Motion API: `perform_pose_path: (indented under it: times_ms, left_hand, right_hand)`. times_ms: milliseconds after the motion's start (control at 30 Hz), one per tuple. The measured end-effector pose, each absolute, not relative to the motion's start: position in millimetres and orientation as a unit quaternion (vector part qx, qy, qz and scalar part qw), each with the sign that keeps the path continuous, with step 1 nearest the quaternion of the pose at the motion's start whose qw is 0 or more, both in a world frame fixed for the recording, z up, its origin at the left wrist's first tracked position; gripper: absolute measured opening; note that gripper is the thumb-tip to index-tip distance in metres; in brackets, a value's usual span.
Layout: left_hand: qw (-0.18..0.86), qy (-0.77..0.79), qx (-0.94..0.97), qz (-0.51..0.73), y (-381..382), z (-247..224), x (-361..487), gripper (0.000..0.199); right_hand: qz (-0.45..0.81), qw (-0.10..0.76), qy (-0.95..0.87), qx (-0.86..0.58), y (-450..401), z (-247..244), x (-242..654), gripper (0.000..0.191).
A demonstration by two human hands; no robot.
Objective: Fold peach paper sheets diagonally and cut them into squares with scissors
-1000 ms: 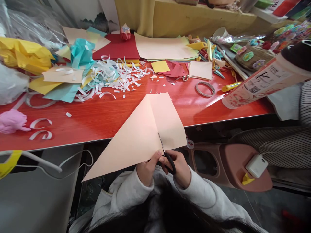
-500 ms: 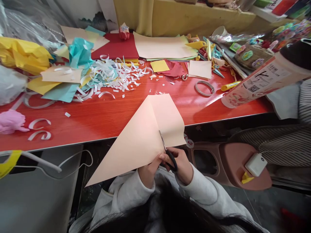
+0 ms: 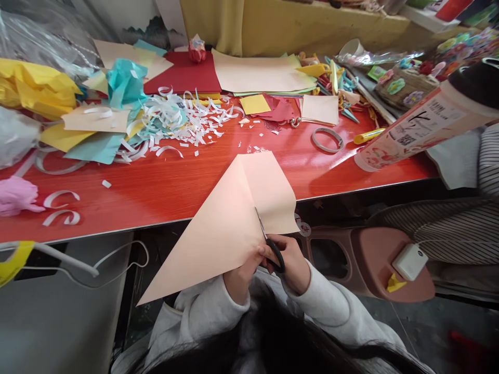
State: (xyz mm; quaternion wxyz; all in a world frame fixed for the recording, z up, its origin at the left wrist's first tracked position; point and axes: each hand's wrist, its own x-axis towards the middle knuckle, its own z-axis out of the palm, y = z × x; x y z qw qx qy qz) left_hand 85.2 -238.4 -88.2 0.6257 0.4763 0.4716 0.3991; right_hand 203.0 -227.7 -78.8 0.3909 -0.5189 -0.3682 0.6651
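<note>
Nearest, the left hand (image 3: 238, 279) has its grip pinched on the lower edge of a folded peach paper sheet (image 3: 218, 228). Just beside it, the right hand (image 3: 295, 262) has its grip closed around the black handles of the scissors (image 3: 275, 253), whose blades lie against the sheet near its crease. The sheet slants over the front edge of the red worktop (image 3: 163, 189), one long point reaching down to the left. To the right, below the worktop's level, a white power bank (image 3: 410, 261) rests on a pink stool (image 3: 374, 254).

Farther back on the worktop are a crumpled pink paper (image 3: 18, 196) at the left, a heap of white paper shreds (image 3: 187, 118) and a grey ring-shaped band (image 3: 327, 140), with a black-lidded bottle (image 3: 424, 124) leaning at the right. Behind the shreds lie red sheets (image 3: 191, 72) and a peach paper stack (image 3: 257, 72).
</note>
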Motion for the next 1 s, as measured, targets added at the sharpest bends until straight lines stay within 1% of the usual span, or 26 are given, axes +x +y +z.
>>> perform_pose_path:
  times_ms: [100,400,533,833,1000]
  left_hand:
    - [0.636,0.456,0.486,0.389,-238.4,-89.1,83.6,0.036]
    - [0.607,0.484,0.497,0.387,-240.5,-86.4,84.6,0.038]
    - [0.618,0.477,0.487,0.391,-240.8,-84.1,85.7,0.040]
    - [0.636,0.475,0.458,0.399,-245.1,-92.9,87.2,0.035]
    - [0.626,0.497,0.453,0.394,-245.9,-90.8,88.2,0.035]
  right_hand:
    - [0.665,0.396,-0.363,-0.518,-227.7,-78.5,202.7,0.030]
    - [0.677,0.403,-0.354,-0.504,-225.1,-79.3,203.1,0.029]
    - [0.676,0.399,-0.357,-0.506,-224.4,-79.3,203.9,0.028]
    - [0.684,0.401,-0.338,-0.507,-225.0,-79.1,202.9,0.028]
    - [0.687,0.407,-0.331,-0.502,-223.2,-81.4,201.8,0.027]
